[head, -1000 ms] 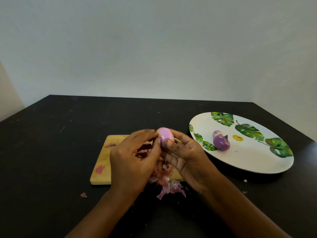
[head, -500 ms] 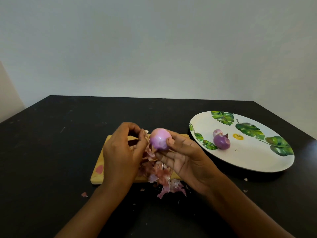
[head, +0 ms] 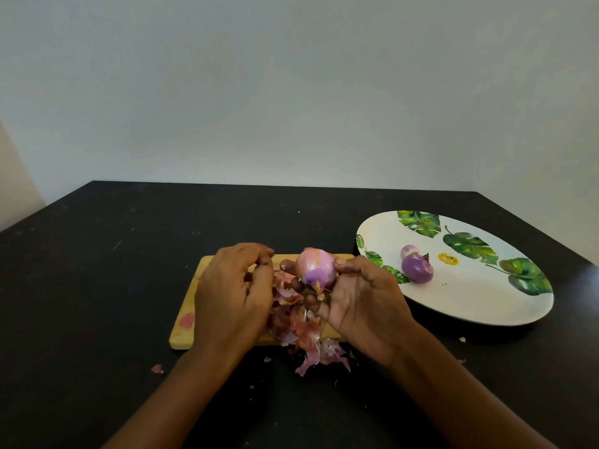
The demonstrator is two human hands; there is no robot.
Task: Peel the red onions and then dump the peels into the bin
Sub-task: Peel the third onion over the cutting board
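At the middle of the frame, a round pink and purple onion [head: 316, 268] is gripped by the right hand [head: 363, 306] over a yellow wooden board [head: 186, 332]. The left hand [head: 233, 296] is curled beside it; if a peel is pinched cannot be told. Below them, thin pink peels [head: 304, 332] are piled.

Your left hand [head: 233, 293] has come off the onion [head: 316, 268]. A second ago its thumb lay on the bulb; now it sits just to the left, fingers curled. Your right hand [head: 363, 306] has rolled its back toward the camera, turning the onion pink side up.
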